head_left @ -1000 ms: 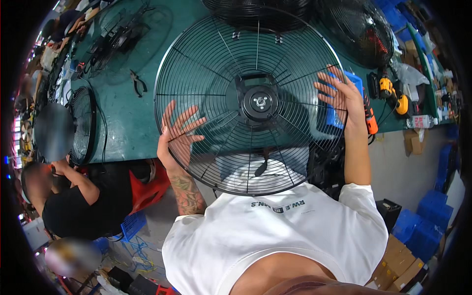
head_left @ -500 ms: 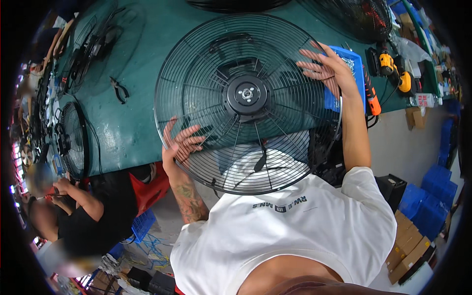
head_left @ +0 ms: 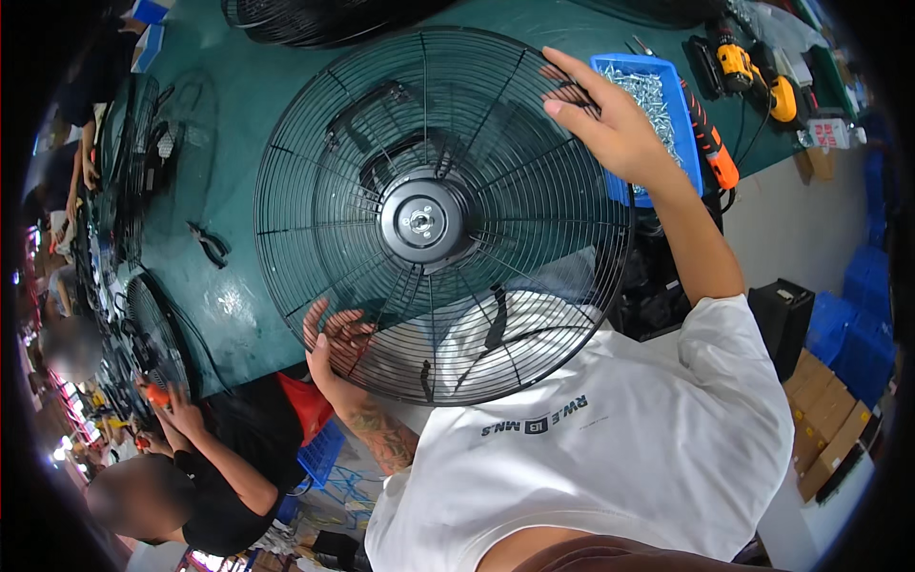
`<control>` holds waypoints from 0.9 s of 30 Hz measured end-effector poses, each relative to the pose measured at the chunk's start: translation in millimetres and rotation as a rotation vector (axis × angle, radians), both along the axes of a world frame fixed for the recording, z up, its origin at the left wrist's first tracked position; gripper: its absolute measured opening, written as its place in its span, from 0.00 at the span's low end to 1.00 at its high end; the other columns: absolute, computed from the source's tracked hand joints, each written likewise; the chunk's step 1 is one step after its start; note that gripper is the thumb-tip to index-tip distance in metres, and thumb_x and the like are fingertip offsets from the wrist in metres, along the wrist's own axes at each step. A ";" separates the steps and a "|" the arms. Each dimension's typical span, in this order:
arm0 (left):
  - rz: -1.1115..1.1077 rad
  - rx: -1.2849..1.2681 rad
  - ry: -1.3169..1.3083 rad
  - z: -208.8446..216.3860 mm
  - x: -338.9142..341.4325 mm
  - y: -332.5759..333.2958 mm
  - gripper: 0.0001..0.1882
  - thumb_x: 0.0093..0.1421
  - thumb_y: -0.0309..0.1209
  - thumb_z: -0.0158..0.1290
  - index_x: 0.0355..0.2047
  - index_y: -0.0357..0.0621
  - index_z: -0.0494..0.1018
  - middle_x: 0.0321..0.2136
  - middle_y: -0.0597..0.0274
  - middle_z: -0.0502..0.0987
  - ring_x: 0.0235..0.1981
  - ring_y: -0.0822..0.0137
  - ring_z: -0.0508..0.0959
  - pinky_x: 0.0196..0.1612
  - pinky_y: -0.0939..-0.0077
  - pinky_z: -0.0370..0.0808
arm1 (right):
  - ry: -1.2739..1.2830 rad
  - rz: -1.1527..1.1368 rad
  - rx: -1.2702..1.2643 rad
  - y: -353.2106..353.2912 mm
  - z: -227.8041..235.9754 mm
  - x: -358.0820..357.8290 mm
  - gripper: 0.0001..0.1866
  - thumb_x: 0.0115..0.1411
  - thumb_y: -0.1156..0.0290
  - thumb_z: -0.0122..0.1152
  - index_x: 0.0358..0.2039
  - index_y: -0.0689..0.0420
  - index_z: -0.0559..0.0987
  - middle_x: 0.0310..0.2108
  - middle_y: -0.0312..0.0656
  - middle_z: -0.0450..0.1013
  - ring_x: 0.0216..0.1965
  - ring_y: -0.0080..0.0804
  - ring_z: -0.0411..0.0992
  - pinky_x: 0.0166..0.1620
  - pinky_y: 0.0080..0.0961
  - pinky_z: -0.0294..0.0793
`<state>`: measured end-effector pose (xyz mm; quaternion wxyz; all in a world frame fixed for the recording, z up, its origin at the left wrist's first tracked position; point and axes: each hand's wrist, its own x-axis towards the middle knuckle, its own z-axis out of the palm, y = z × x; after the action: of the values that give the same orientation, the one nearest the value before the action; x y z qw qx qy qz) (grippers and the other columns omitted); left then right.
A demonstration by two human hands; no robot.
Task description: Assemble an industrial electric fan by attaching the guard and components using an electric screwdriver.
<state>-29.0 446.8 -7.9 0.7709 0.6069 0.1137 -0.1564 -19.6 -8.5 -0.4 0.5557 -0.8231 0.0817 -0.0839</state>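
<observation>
A large round black wire fan guard (head_left: pixel 548 224) tilts over the table's front edge and my white shirt. At its middle sits a black motor (head_left: pixel 420 225) with a shiny centre, and a short black cable (head_left: pixel 497 319) hangs beneath the wires. My left hand (head_left: pixel 332 345) grips the rim at the near left, its fingers showing through the wires from below. At the far right, my right hand (head_left: pixel 610 124) holds the rim with the thumb on top and the fingers underneath. A dark bracket-like part (head_left: pixel 376 110) shows through the guard.
A blue bin of screws (head_left: pixel 653 105) stands beside my right hand, with an orange-and-black tool (head_left: pixel 715 153) and yellow drills (head_left: pixel 734 67) beyond. Pliers (head_left: pixel 208 245) lie on the green table (head_left: pixel 238 305). Another person (head_left: pixel 219 477) works at the left near a fan (head_left: pixel 157 324).
The guard has shifted left in view and tilted, its far right side raised. My right hand has moved up along the rim, clearing the screw bin from behind the wires. The whole view has turned somewhat.
</observation>
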 end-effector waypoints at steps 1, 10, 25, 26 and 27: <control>0.002 -0.011 0.004 -0.4 -0.5 1.9 0.34 0.63 0.44 0.49 0.62 0.32 0.59 0.39 0.43 0.79 0.33 0.58 0.82 0.36 0.68 0.81 | -0.008 0.010 -0.014 1.9 2.4 -1.5 0.35 0.66 0.61 0.63 0.69 0.61 0.65 0.60 0.56 0.71 0.54 0.42 0.76 0.51 0.36 0.77; 0.096 0.104 -0.040 1.5 0.6 -5.4 0.41 0.70 0.61 0.38 0.66 0.35 0.57 0.42 0.48 0.78 0.32 0.61 0.81 0.34 0.71 0.80 | -0.235 -0.183 -0.286 -4.7 24.9 -23.2 0.33 0.65 0.62 0.65 0.65 0.62 0.68 0.60 0.54 0.68 0.57 0.44 0.72 0.58 0.38 0.73; -0.668 0.842 -1.085 140.3 93.6 -201.2 0.15 0.67 0.25 0.54 0.54 0.39 0.77 0.31 0.66 0.76 0.32 0.76 0.72 0.34 0.82 0.70 | -0.182 -0.609 1.606 -114.9 -48.7 -210.1 0.36 0.71 0.44 0.49 0.50 0.73 0.77 0.29 0.40 0.76 0.22 0.22 0.71 0.27 0.13 0.74; -0.896 0.780 -1.075 149.3 80.6 -243.1 0.14 0.64 0.23 0.56 0.50 0.38 0.78 0.29 0.63 0.75 0.31 0.74 0.74 0.33 0.78 0.71 | -0.200 -0.593 1.616 -124.5 -52.8 -203.8 0.36 0.71 0.44 0.49 0.50 0.73 0.77 0.29 0.40 0.76 0.22 0.22 0.71 0.27 0.13 0.74; -1.118 0.739 -1.231 146.3 78.9 -272.4 0.14 0.63 0.25 0.57 0.50 0.40 0.78 0.31 0.58 0.76 0.30 0.65 0.76 0.34 0.74 0.72 | -0.110 -0.557 1.601 -129.8 -55.0 -196.2 0.38 0.70 0.41 0.50 0.51 0.73 0.76 0.29 0.39 0.76 0.21 0.21 0.71 0.26 0.13 0.74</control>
<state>49.9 174.5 138.4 0.2634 0.7584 -0.5862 -0.1091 -215.8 -138.3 -55.4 0.9328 -0.1261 0.2890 -0.1746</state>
